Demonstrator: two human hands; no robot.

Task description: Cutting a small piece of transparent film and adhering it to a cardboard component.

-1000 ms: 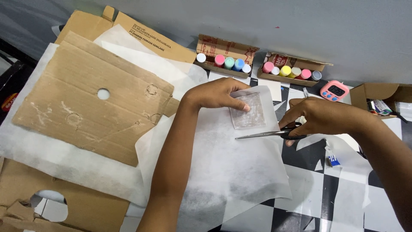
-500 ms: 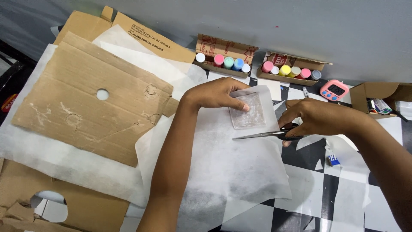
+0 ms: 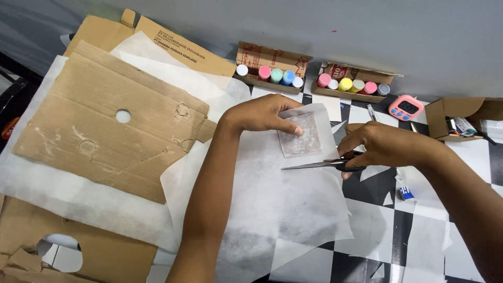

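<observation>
Scissors are gripped in the right hand, blades closed against the white tissue sheet on the checkered table. Left hand lies flat, fingertips pressing a small square piece onto the sheet, just above the blades.

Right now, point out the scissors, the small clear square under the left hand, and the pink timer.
scissors (image 3: 314, 165), head view, on the blades.
small clear square (image 3: 301, 140), head view, on its lower middle.
pink timer (image 3: 406, 107), head view, on its front face.
</observation>
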